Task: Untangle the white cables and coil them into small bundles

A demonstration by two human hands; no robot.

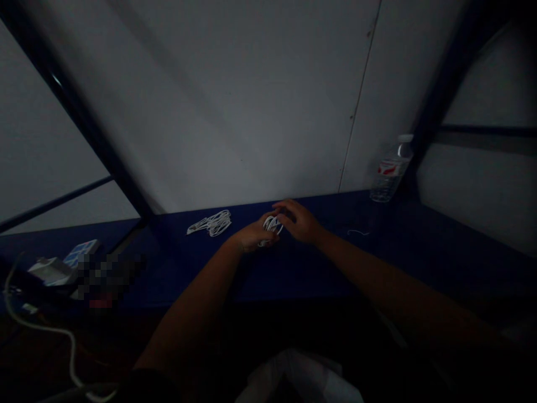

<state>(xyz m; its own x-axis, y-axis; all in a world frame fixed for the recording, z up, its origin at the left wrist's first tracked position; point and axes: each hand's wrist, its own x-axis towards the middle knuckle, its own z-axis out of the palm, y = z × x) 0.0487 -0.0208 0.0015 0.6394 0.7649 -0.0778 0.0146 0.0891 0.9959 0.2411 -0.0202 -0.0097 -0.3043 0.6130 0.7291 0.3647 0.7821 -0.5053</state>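
My left hand (255, 235) and my right hand (298, 221) meet above a dark blue table top (319, 268). Between them, both hands grip a small bunch of thin white cord (272, 225), and my fingers hide part of it. To the left of my left hand, a separate tangled bundle of white cord (212, 224) lies on the table, apart from my hand. A short white wire end (357, 232) lies to the right of my right hand.
A plastic water bottle (392, 168) with a red label stands at the table's back right. A white partition wall (251, 101) and dark frame bars rise behind. At the left are a small box (50, 271), a blue-and-white packet (81, 253), and a pixelated patch; a white cable (42, 330) hangs lower.
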